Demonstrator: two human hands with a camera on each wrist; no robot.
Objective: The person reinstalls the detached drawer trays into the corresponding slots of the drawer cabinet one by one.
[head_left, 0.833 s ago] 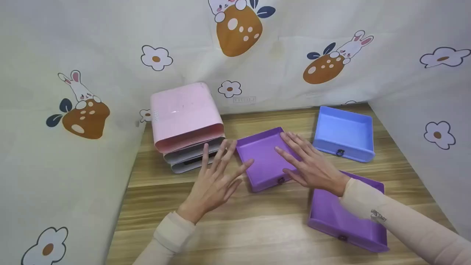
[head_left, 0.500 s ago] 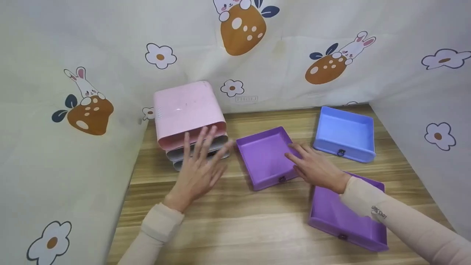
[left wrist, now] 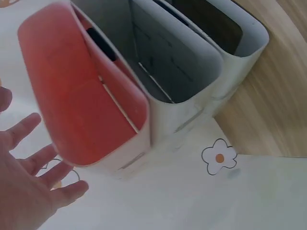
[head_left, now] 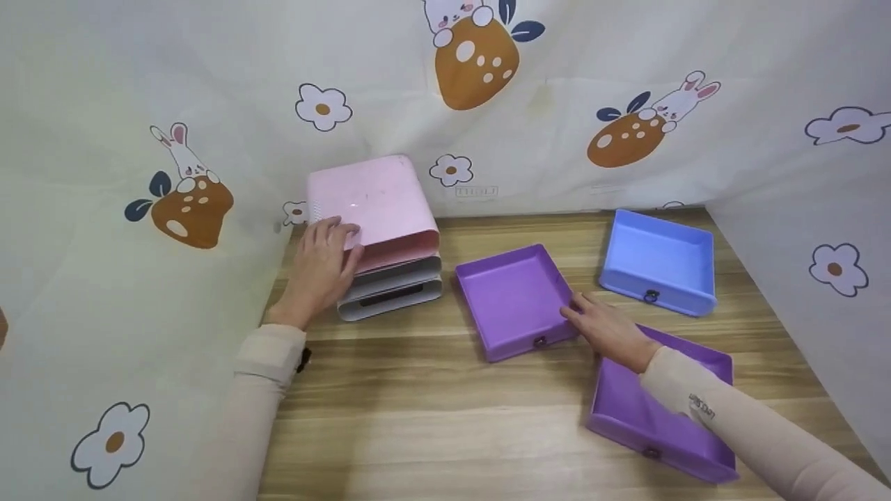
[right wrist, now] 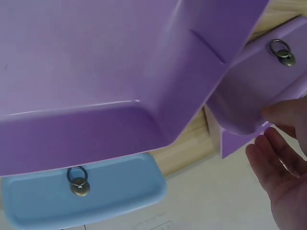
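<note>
My left hand [head_left: 320, 264] is at the left front corner of a pink drawer shell [head_left: 372, 198]. In the left wrist view its fingers [left wrist: 72, 191] are spread beside the shell's mouth; I cannot tell whether they touch it. Beneath the pink shell are two grey-white shells [head_left: 393, 277], open at the front. My right hand [head_left: 612, 330] is at the right wall of the middle purple drawer [head_left: 511, 299]. Thumb and fingers [right wrist: 261, 160] lie on either side of that wall, pinching it near the ringed front. The drawer is on the table.
A second purple drawer [head_left: 626, 403] lies under my right forearm, partly hidden by it. Farther back on the right is a blue drawer [head_left: 658, 243] with a ring pull. Patterned cloth walls [head_left: 543, 160] bound the wooden table [head_left: 418, 417] at the back and sides.
My left hand has moved left and away from beside the middle drawer to the pink shell. My right hand has drawn back from inside the purple drawer to its right wall. The view has shifted slightly.
</note>
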